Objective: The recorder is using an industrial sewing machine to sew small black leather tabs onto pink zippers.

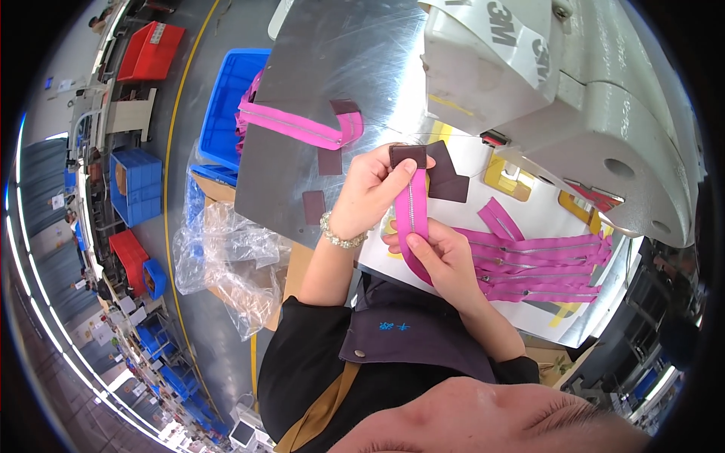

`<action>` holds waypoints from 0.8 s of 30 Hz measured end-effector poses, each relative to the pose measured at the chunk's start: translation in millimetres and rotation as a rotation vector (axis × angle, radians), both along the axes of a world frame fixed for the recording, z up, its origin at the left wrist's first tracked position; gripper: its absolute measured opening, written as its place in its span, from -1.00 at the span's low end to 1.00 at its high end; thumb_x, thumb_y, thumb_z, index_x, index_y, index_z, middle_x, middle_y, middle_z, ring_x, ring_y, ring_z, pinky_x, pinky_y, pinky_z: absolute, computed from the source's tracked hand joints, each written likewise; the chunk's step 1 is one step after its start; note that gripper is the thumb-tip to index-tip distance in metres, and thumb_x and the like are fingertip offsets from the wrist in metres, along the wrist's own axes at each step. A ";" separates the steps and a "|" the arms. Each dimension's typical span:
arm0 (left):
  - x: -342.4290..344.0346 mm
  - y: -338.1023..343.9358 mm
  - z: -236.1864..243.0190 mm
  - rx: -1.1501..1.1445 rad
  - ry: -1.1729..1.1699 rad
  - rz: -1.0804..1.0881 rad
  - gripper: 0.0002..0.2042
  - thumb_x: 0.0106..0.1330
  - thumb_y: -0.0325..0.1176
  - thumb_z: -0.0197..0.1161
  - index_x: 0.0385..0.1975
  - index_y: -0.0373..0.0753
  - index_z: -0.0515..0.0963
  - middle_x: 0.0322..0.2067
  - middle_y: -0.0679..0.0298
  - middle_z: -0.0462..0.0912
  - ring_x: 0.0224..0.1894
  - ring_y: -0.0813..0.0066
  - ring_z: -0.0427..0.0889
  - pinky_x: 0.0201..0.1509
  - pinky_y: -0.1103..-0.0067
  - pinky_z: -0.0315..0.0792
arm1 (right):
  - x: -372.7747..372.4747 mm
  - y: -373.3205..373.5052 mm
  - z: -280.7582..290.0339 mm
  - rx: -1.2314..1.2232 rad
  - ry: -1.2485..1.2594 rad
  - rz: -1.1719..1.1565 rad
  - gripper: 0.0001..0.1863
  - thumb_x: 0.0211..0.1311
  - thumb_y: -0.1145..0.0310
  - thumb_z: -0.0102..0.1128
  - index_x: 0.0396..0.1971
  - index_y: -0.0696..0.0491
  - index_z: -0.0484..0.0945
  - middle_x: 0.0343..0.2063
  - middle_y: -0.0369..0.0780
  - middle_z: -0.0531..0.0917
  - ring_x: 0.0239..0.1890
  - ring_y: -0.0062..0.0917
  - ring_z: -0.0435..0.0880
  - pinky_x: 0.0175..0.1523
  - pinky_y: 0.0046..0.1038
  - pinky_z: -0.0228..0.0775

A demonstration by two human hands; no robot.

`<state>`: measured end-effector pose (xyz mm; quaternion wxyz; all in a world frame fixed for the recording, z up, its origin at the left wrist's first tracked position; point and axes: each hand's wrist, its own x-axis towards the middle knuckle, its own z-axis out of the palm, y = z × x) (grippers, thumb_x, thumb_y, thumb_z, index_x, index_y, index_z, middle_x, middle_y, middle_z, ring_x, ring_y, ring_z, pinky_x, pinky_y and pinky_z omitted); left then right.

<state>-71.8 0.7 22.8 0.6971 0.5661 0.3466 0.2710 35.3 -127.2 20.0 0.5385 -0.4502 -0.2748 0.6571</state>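
Observation:
A magenta zipper [411, 202] with metal teeth hangs between both hands above the sewing table. My left hand [364, 195] pinches its upper end, the thumb pressing on a dark brown tab [406, 155] that covers the zipper end. Lower down, my right hand [450, 263] grips the tape between thumb and fingers. Beside my right hand lie several more magenta zippers [540, 264] in rows. Dark brown pieces [449, 181] rest just right of the held tab. Another magenta zipper [291, 126] stretches across the metal surface to the left, near small brown patches [329, 161].
The large pale head of a sewing machine [491, 72] stands over the table at the right. A blue crate [226, 106] with magenta zippers adjoins the table's left edge. Clear plastic wrapping [242, 264] and cardboard lie below it. Red bins [151, 51] stand beyond a yellow floor line.

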 end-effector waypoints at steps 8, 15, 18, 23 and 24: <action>-2.5 1.0 -1.2 -0.044 -0.061 -0.080 -0.68 0.33 -0.52 -0.02 0.06 -0.41 0.39 -0.07 0.27 0.53 -0.18 0.70 0.48 -0.10 0.71 0.38 | 5.4 -0.2 -2.5 0.026 -0.057 0.059 -0.72 0.38 0.48 -0.12 -0.03 0.31 0.44 -0.21 -0.09 0.65 -0.16 -0.50 0.64 -0.01 -0.48 0.47; -4.4 1.9 1.0 -0.066 -0.114 -0.123 -0.52 0.20 -0.58 -0.02 0.19 -0.45 0.24 0.17 0.15 0.37 0.01 0.59 0.49 0.07 0.62 0.38 | 3.5 -1.6 -3.7 0.014 -0.051 0.062 -0.72 0.38 0.47 -0.11 -0.03 0.30 0.44 -0.20 -0.10 0.64 -0.15 -0.50 0.63 0.00 -0.47 0.46; -4.6 1.9 0.3 -0.053 -0.142 -0.121 -0.49 0.14 -0.61 -0.03 0.18 -0.46 0.24 0.17 0.15 0.38 0.00 0.58 0.50 0.06 0.63 0.38 | -0.5 -1.4 -3.5 0.007 -0.033 -0.020 -0.77 0.35 0.44 -0.04 -0.15 0.25 0.53 -0.28 -0.20 0.68 -0.25 -0.62 0.62 -0.11 -0.55 0.45; -4.5 1.2 2.1 -0.074 -0.140 -0.107 -0.47 0.09 -0.61 -0.02 0.17 -0.47 0.26 0.16 0.14 0.38 -0.02 0.58 0.51 0.05 0.64 0.39 | 2.8 -1.9 -6.7 0.022 -0.050 0.064 -0.71 0.37 0.47 -0.10 -0.03 0.31 0.43 -0.19 -0.11 0.63 -0.14 -0.49 0.63 0.00 -0.45 0.48; -3.7 1.3 1.8 -0.075 -0.150 -0.100 -0.47 0.09 -0.60 -0.01 0.16 -0.47 0.26 0.15 0.14 0.39 -0.03 0.58 0.51 0.04 0.64 0.39 | 2.8 -2.1 -7.8 0.036 -0.055 0.063 -0.71 0.37 0.47 -0.10 -0.03 0.31 0.43 -0.19 -0.11 0.62 -0.14 -0.49 0.63 0.01 -0.44 0.48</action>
